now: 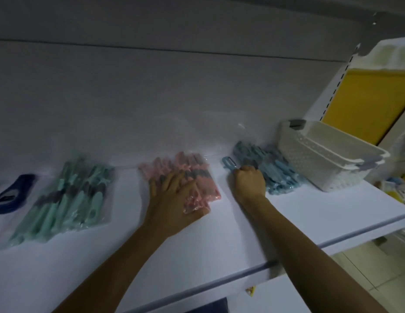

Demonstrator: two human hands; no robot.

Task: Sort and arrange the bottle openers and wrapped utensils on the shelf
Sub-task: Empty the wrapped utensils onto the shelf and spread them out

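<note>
On the white shelf lie three heaps of plastic-wrapped utensils: mint green at the left, pink in the middle, light blue at the right. My left hand lies flat on the pink heap, fingers spread, thumb under its crinkled front edge. My right hand is closed around the handle of a single blue utensil whose head sticks out to the left, beside the blue heap. A dark blue bottle opener rests at the far left.
Two stacked white perforated baskets stand right of the blue heap. Behind them rises a slotted shelf upright and a yellow panel. The shelf's front edge runs diagonally; tiled floor and lower goods show at right.
</note>
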